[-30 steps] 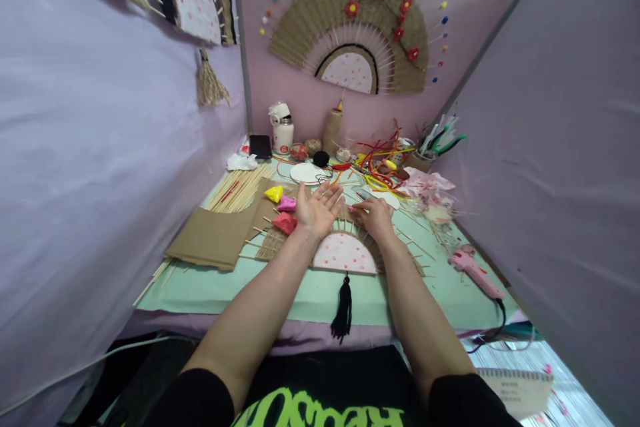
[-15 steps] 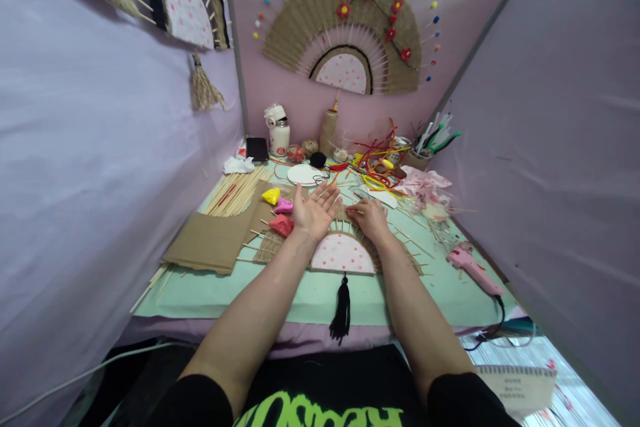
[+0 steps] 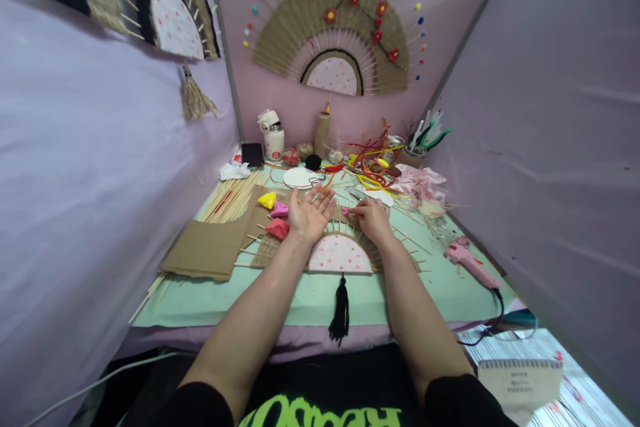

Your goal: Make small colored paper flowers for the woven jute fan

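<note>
My left hand (image 3: 311, 215) is held palm up above a woven fan (image 3: 267, 250), its fingers outstretched and holding nothing. My right hand (image 3: 374, 219) is closed, with the index finger forward at a small pink lump (image 3: 345, 211). I cannot tell whether the lump rests on the weave or only on the fingertip. Thin sticks stick out from the fan's edges. Its white half-round centre (image 3: 340, 255) has pink dots, and a black tassel (image 3: 340, 310) hangs below. Beside my left hand lie yellow (image 3: 267, 200), pink (image 3: 280, 209) and red (image 3: 277, 228) lumps that look like clay.
Cardboard (image 3: 203, 247) and a bundle of sticks (image 3: 227, 197) lie left. A pink glue gun (image 3: 473, 263) with a cord is at right. Colourful pipe cleaners (image 3: 373, 170), a white bottle (image 3: 273, 137) and a cup of tools (image 3: 413, 157) stand behind. A finished fan (image 3: 290, 27) hangs on the wall.
The small pink lump now shows at my right index fingertip, where it was mostly hidden. My left hand stays palm up. The view has shifted slightly.
</note>
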Demonstrator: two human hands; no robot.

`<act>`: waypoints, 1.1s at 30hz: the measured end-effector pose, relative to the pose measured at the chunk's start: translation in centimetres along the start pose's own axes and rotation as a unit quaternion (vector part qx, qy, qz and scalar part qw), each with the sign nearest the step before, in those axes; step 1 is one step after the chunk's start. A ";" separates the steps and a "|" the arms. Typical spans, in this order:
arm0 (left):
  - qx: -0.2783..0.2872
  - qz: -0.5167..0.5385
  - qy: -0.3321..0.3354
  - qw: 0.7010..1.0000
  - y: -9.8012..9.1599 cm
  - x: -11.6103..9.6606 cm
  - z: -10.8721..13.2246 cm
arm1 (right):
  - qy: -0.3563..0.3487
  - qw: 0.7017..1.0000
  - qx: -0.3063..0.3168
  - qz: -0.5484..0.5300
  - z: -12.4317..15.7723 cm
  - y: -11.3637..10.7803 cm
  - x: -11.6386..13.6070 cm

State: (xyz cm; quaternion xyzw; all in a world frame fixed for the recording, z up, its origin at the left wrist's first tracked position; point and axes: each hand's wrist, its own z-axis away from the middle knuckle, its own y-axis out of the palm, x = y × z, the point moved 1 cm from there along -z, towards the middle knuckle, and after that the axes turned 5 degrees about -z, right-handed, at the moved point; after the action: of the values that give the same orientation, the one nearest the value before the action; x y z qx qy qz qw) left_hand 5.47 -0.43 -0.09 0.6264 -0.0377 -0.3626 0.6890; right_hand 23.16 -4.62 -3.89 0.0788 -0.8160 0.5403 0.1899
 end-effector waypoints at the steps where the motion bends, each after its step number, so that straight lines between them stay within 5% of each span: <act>1: 0.000 -0.002 0.001 1.000 0.0 0.0 0.1 | -0.002 1.000 0.002 0.004 0.0 0.0 0.1; 33: 0.006 -0.031 0.004 0.999 0.1 0.0 0.0 | 0.007 1.000 -0.003 0.004 -0.1 0.8 0.3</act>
State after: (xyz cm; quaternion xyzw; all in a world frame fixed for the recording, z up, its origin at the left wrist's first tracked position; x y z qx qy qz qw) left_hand 5.54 -0.43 -0.01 0.6327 -0.0175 -0.3809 0.6740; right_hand 22.61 -4.18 -4.42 0.0708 -0.8164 0.5395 0.1935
